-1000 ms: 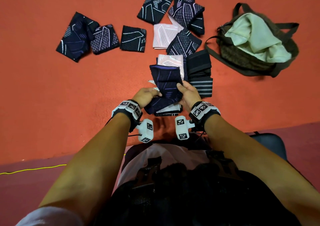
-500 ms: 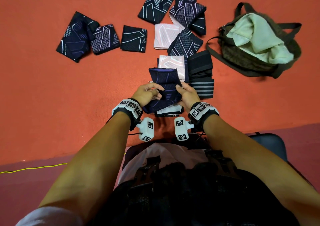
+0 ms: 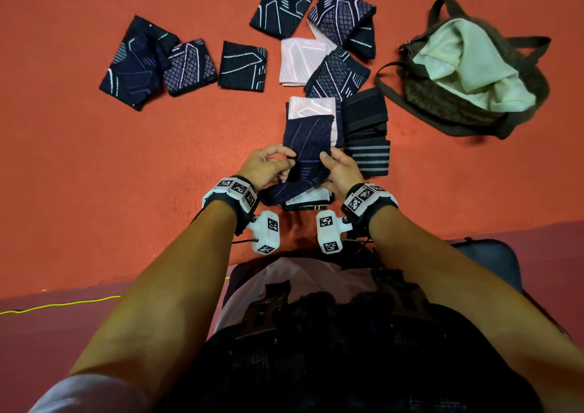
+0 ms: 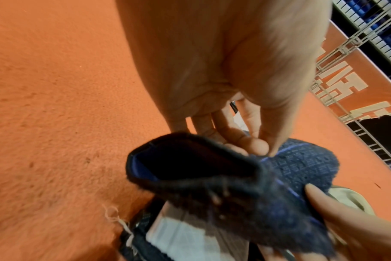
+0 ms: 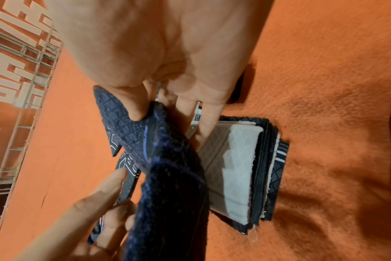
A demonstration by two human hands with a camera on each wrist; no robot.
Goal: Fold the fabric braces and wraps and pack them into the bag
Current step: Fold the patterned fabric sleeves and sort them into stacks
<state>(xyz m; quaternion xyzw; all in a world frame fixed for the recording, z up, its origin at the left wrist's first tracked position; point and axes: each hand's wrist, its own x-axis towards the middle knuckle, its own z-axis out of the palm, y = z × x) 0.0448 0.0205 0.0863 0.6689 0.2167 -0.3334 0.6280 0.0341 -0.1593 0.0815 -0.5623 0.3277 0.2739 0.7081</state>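
Observation:
I hold a dark navy brace (image 3: pixel 308 141) with purple lines between both hands, just above a stack of folded braces (image 3: pixel 311 199). My left hand (image 3: pixel 289 158) pinches its left edge with thumb and fingers; in the left wrist view that pinch sits on the open tube end of the navy brace (image 4: pixel 234 185). My right hand (image 3: pixel 328 159) grips the right edge, thumb on top of the brace (image 5: pixel 167 159) and fingers beneath it. The olive bag (image 3: pixel 442 103) lies open at the right, with pale green cloth (image 3: pixel 467 68) inside.
Several loose patterned braces lie on the orange carpet: a dark group (image 3: pixel 189 66) at the left and more (image 3: pixel 343 17) at the top. Folded black wraps (image 3: pixel 363 112) and a striped wrap (image 3: pixel 368 158) lie right of the stack. A yellow cord (image 3: pixel 63 303) runs along the near left.
Both hands have slid a little farther up the sides of the navy brace, and the brace now hangs straighter and flatter between them.

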